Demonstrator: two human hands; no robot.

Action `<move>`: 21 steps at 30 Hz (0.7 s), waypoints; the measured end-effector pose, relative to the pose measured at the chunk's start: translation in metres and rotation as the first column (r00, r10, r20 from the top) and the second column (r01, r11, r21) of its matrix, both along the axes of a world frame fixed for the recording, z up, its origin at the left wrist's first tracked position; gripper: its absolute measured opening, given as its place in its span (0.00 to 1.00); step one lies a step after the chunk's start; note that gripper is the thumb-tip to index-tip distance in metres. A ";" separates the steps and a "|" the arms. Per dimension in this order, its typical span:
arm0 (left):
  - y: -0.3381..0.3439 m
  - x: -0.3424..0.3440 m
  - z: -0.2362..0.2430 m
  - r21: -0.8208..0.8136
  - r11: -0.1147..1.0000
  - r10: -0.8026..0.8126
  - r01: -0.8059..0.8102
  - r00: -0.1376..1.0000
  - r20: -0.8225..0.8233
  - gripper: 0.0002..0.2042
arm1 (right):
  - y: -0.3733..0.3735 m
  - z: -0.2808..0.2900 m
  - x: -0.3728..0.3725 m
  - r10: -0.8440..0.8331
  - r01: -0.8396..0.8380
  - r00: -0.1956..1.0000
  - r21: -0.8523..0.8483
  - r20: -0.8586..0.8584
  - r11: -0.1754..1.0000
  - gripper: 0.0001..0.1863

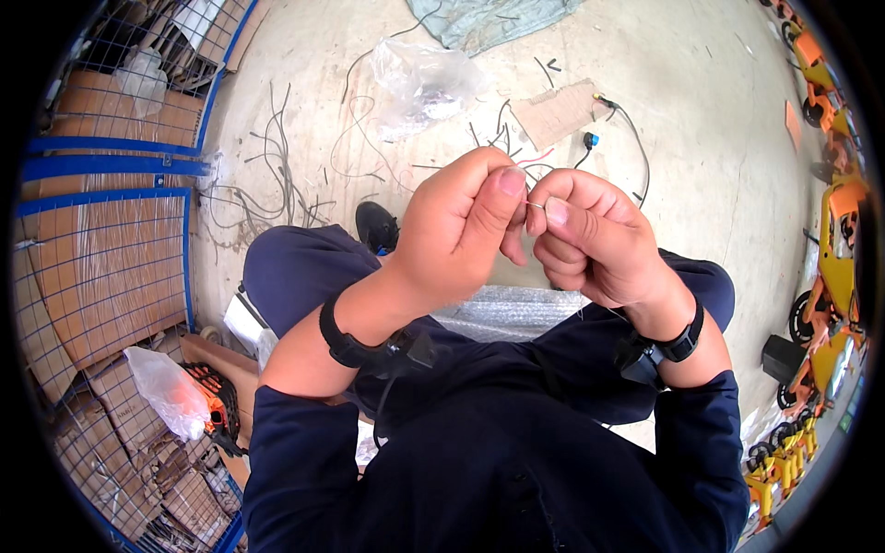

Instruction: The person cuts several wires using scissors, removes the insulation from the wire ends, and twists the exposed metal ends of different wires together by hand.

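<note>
In front of my lap, both hands are raised close together, fingertips almost meeting. My left hand (pixel 461 221) is closed, its thumb pressed against the curled fingers on a thin wire (pixel 534 204). Between thumb and forefinger, my right hand (pixel 599 235) pinches the same wire's pale end. Only a short reddish stretch of it shows in the gap; the rest is hidden by my fingers. Just beyond the hands, a red wire end (pixel 536 158) sticks out. A black cable with a blue connector (pixel 590 141) lies on the floor past my right hand.
Cut cables (pixel 281 166) litter the floor at left. A clear plastic bag (pixel 424 83), a cardboard piece (pixel 556 114) and a green-grey cloth (pixel 498 20) lie ahead. Blue wire-mesh cages (pixel 111 166) holding cardboard stand left; orange and yellow wheeled machines (pixel 834 207) line the right.
</note>
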State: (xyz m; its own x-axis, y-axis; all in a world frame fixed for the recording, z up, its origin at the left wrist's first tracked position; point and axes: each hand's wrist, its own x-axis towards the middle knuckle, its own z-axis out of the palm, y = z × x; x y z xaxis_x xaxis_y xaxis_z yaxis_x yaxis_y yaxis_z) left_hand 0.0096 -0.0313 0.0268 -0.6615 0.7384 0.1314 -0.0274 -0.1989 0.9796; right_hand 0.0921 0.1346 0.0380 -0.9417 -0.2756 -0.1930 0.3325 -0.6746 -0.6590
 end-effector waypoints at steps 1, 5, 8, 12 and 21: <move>0.001 0.001 -0.001 0.073 0.997 -0.014 0.009 0.998 0.067 0.12 | -0.002 -0.002 -0.001 -0.005 0.004 1.000 -0.051 -0.022 0.999 0.12; 0.003 0.003 0.000 0.235 0.971 -0.112 0.044 0.952 0.284 0.12 | -0.009 -0.007 -0.002 -0.022 0.002 0.994 -0.184 -0.108 0.983 0.12; -0.001 0.001 0.004 0.246 0.967 -0.164 0.072 0.910 0.380 0.14 | -0.008 -0.009 -0.002 -0.011 -0.014 0.993 -0.203 -0.118 0.979 0.11; -0.001 0.003 0.008 0.281 0.958 -0.193 0.058 0.854 0.483 0.15 | -0.008 -0.012 -0.003 -0.003 -0.029 0.990 -0.221 -0.144 0.975 0.11; 0.000 -0.010 -0.008 0.071 0.971 0.231 -0.229 0.816 -0.530 0.08 | -0.003 0.006 -0.001 -0.065 0.194 0.960 0.480 -0.271 0.855 0.07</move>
State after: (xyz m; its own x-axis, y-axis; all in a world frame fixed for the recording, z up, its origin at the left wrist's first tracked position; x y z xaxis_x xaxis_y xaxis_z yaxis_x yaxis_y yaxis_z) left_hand -0.0002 -0.0312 0.0191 -0.6393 0.5723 0.5136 0.5429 -0.1371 0.8285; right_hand 0.0913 0.1319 0.0442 -0.9964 -0.0751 -0.0381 0.0565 -0.2601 -0.9639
